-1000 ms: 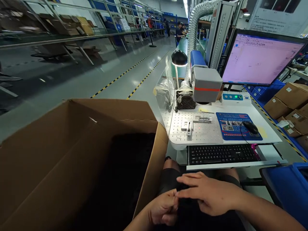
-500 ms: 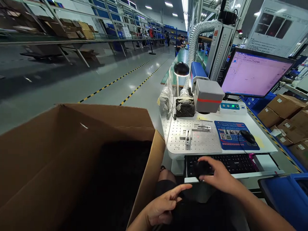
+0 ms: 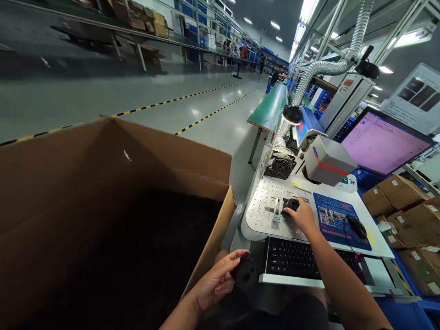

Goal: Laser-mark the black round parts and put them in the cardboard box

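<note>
Part (image 3: 293, 204) pinched by right hand (image 3: 304, 216) beside bracket (image 3: 277, 211) could sit crooked if tilted; disc (image 3: 246, 273), pinched only at its edge by left hand (image 3: 217, 279), could slip

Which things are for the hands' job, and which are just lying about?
Probably the job:
round black part in the left hand
second black part in the right hand
silver metal plate full of holes

Probably just lying about:
black plastic computer mouse
stacked brown cardboard boxes

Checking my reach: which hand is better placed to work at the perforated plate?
Likely your right hand, holding one black part at the plate; your left hand holds another part near the carton.
</note>
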Tool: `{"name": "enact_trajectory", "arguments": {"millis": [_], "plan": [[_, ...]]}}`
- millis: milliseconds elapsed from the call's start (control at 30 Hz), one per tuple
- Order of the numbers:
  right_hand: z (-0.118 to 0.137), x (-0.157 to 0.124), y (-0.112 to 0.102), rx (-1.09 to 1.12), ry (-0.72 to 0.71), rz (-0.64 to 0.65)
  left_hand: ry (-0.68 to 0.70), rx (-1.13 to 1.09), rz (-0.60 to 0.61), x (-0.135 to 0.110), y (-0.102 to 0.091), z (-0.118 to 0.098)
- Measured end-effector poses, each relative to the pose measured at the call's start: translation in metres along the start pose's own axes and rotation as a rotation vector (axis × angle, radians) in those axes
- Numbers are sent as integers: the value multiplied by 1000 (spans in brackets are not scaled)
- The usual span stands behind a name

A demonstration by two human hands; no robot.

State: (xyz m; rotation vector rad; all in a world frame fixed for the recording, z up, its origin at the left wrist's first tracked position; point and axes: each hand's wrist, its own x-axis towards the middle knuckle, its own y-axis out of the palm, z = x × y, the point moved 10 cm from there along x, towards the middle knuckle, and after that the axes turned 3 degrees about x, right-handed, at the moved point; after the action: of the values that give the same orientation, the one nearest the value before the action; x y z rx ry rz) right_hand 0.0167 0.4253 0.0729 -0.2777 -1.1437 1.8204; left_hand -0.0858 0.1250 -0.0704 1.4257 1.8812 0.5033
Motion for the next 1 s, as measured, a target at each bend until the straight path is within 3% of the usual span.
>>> {"name": "enact_trajectory", "arguments": {"millis": [200, 433, 733, 1000], "plan": [[-11, 10, 11, 143, -4, 16, -32, -35, -2, 3, -4, 0], [-11, 11, 21, 227, -7, -55, -36, -30, -13, 2, -1, 0], [-19, -10, 4, 263, 53, -189, -28, -33, -24, 8, -8, 4], [-36, -20, 28, 279, 81, -195, -28, -44, -10, 8, -2, 4]]}}
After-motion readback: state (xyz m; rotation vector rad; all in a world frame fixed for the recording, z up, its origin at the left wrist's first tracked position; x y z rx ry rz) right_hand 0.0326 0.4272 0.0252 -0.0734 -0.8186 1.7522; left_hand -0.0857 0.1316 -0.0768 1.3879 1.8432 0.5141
